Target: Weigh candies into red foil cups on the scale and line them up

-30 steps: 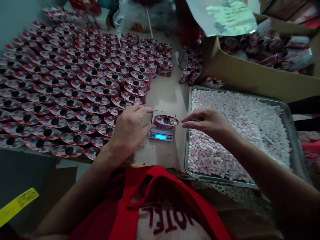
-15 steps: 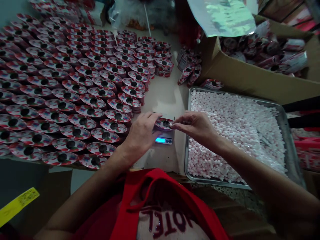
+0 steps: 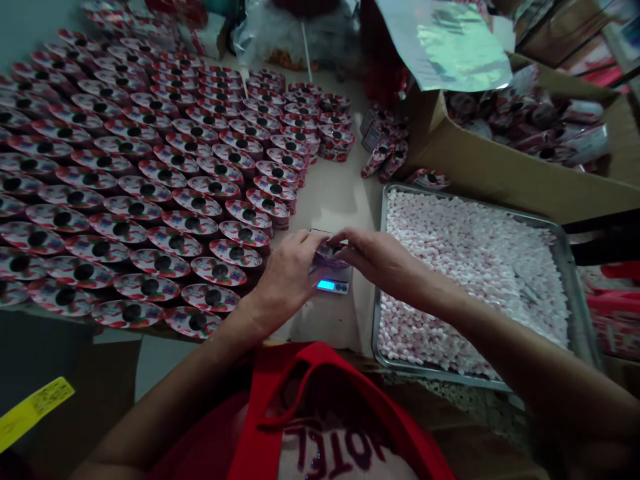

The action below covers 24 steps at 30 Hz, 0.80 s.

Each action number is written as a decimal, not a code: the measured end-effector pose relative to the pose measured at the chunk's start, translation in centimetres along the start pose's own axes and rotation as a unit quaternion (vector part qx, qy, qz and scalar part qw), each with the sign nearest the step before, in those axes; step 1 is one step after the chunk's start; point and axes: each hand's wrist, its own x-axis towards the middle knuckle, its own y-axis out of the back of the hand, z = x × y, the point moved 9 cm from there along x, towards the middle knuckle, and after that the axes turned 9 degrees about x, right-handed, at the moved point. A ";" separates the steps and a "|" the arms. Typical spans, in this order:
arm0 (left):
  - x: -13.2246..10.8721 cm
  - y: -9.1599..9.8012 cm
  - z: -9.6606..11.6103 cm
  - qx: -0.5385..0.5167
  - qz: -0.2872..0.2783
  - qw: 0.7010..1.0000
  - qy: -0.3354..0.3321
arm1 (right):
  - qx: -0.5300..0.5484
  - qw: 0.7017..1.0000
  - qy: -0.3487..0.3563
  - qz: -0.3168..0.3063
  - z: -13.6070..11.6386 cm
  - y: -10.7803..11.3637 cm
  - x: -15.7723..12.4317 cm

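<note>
My left hand (image 3: 289, 272) is closed round the side of a small oval carton (image 3: 326, 255), printed red and white, on a digital pocket scale (image 3: 341, 288) with a lit blue display. Over the carton's top bends my right hand (image 3: 384, 259), its thumb and fingers drawn together at the opening. Whatever those fingertips hold is hidden. To the right, small white pill-shaped candies (image 3: 450, 267) fill a metal tray (image 3: 377, 333). Rows of matching oval cartons (image 3: 173, 241), each with a round hole in its top, cover the left of the table.
A cardboard box (image 3: 500, 160) of similar packs stands behind the tray, with a shiny sheet (image 3: 450, 47) hanging over its left corner. Several loose cartons (image 3: 384, 159) lie beside it. Clear plastic bags (image 3: 295, 40) are at the table's back.
My right fingers, which pinched a white candy at the carton's right edge, have moved left over its opening. My left hand still grips the carton. The view has shifted slightly.
</note>
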 end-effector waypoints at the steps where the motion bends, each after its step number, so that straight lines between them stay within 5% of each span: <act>1: 0.1 -0.1 0.0 0.004 0.000 1.000 0.000 | 0.012 1.000 -0.003 0.006 0.2 -0.1 0.0; 6: 1.1 -1.0 1.0 0.008 -0.030 0.999 -0.004 | 0.189 0.981 -0.005 0.037 1.2 1.4 -0.3; 10: 2.7 -2.3 4.6 0.088 -0.139 0.984 -0.070 | 0.349 0.932 -0.013 0.096 3.4 6.2 -1.5; 15: 10.8 1.2 6.4 0.240 -0.071 0.964 -0.088 | 0.464 0.865 -0.060 0.181 8.2 11.2 -3.8; 20: 20.7 2.7 2.5 0.287 -0.045 0.955 -0.063 | 0.502 0.852 -0.100 0.114 11.1 9.1 -4.6; 24: 24.1 1.9 0.6 0.268 -0.014 0.961 -0.064 | 0.530 0.837 -0.118 0.075 12.4 7.5 -4.6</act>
